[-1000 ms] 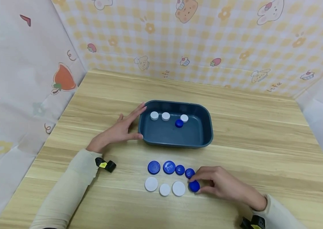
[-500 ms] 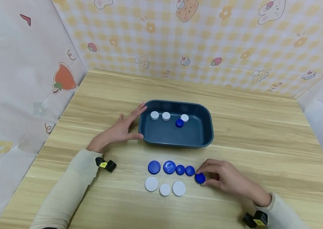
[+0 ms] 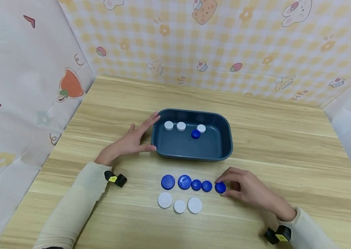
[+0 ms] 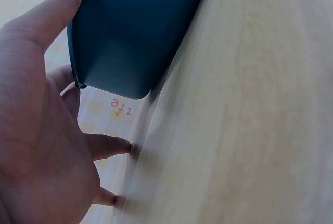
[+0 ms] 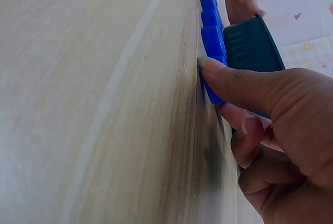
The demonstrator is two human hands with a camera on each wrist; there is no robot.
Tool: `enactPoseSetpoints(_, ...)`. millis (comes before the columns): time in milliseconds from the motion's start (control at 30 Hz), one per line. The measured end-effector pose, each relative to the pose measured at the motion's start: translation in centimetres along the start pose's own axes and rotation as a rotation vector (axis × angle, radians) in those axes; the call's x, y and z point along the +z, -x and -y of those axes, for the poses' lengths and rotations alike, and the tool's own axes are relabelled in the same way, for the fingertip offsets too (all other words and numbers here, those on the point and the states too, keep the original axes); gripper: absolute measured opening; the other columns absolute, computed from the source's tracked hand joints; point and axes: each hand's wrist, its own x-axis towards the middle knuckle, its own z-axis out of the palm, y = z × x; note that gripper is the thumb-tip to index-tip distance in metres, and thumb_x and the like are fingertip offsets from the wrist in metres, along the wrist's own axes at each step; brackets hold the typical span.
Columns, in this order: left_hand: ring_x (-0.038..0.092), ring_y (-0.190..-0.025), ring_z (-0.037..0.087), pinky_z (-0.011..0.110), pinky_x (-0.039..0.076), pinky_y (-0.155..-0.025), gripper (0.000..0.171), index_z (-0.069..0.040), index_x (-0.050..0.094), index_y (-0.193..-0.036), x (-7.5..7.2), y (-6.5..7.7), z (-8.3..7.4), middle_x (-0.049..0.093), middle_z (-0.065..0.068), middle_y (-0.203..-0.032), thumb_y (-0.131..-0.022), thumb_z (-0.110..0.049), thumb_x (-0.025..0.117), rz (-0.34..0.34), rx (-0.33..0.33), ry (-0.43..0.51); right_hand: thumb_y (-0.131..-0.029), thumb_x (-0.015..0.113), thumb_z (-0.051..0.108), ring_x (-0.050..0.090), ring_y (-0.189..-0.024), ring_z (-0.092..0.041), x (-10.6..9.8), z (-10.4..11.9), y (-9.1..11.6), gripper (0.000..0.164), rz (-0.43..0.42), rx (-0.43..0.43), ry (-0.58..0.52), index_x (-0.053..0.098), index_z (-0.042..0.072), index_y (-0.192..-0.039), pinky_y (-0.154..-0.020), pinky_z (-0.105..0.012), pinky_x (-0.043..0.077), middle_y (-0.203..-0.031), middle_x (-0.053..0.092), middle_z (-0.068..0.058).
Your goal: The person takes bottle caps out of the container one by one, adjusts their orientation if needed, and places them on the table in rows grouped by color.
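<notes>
My right hand (image 3: pixel 250 189) pinches a small blue bottle cap (image 3: pixel 220 187) between thumb and fingers, at the right end of a row of blue caps (image 3: pixel 184 182). In the right wrist view the thumb (image 5: pixel 239 83) presses the near side of that cap, low at the table. My left hand (image 3: pixel 130 141) touches the left end of a dark teal bin (image 3: pixel 191 155) with spread, mostly straight fingers. The left wrist view shows its thumb at the bin's wall (image 4: pixel 130 37) and two fingertips down on the table.
Three white caps (image 3: pixel 195 205) lie in a row nearer me, below the blue ones. Inside the bin are three white caps (image 3: pixel 181 126) and one blue cap (image 3: pixel 195 134). A patterned cloth (image 3: pixel 225 45) stands behind the wooden table (image 3: pixel 287 145).
My right hand has slid the blue cap from beside the white row up and to the right, to the end of the blue row. The left hand and bin stay put.
</notes>
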Motion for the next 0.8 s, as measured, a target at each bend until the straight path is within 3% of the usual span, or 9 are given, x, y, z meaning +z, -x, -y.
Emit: enactPoseSetpoints(800, 0.008, -0.144, 0.026, 0.073, -0.006, -0.098, 0.097, -0.031, 0.006, -0.155, 0.05, 0.04, 0.05, -0.008, -0.015, -0.158, -0.084, -0.041, 0.072, 0.001, -0.021, 0.014, -0.076, 0.082, 0.023, 0.049, -0.059, -0.006, 0.53, 0.08, -0.34, 0.034, -0.020, 0.012, -0.008, 0.070, 0.022, -0.108, -0.049, -0.017, 0.040, -0.100, 0.060, 0.014)
